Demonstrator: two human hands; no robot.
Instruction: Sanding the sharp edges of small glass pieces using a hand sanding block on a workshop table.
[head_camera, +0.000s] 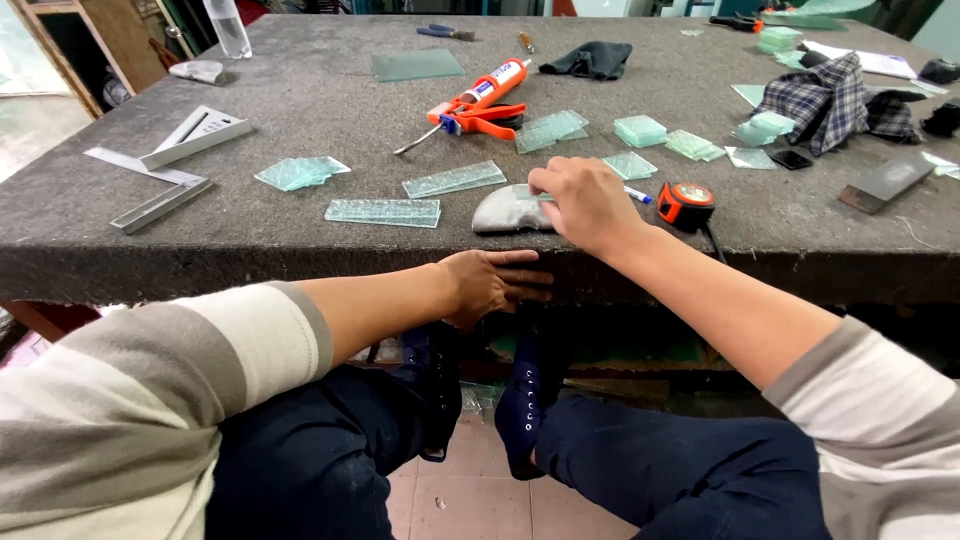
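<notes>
Glass strip (535, 197), small and pale green, lies on top of a grey rounded pad (508, 211) close to the front edge of the felt-covered workbench (300, 90). The right hand (585, 203) rests over it with fingers bent, fingertips pressing on the strip — whether they pinch it or only hold it down I cannot tell. The left hand (488, 283) is below, flat and open against the front edge of the bench, holding nothing.

Just right of the right hand stands an orange tape measure (686, 203), and a blue-and-white pen (637, 194) shows between them. To the left of the pad lie two longer glass strips — one (383, 212) near the edge, the other (454, 180) a little further back. More small glass pieces (300, 172) sit in piles around the bench. An orange caulking gun (478, 105) with a tube lies behind, near the middle. Metal squares (165, 165) are at the left side, and a checkered cloth (825, 100) at the right. The person sits with legs under the bench, wearing striped sleeves and dark trousers.
</notes>
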